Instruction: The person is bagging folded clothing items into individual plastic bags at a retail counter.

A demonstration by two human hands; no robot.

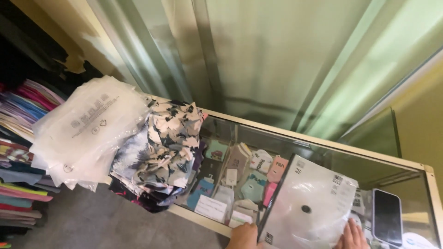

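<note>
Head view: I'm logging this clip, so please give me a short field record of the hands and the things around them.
left hand: at near edge of the clear-bagged garment, touching its lower left corner
right hand: resting on the bag's lower right
surface: glass display counter, socks shown inside
phone: flat, right of the bag
folded patterned cloth: stacked at counter's left end
empty plastic bags: piled left of that stack

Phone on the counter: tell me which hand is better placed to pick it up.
Right. The right hand rests on the plastic bag just beside the phone; the left hand holds the bag's far edge, with the bag between.
</note>
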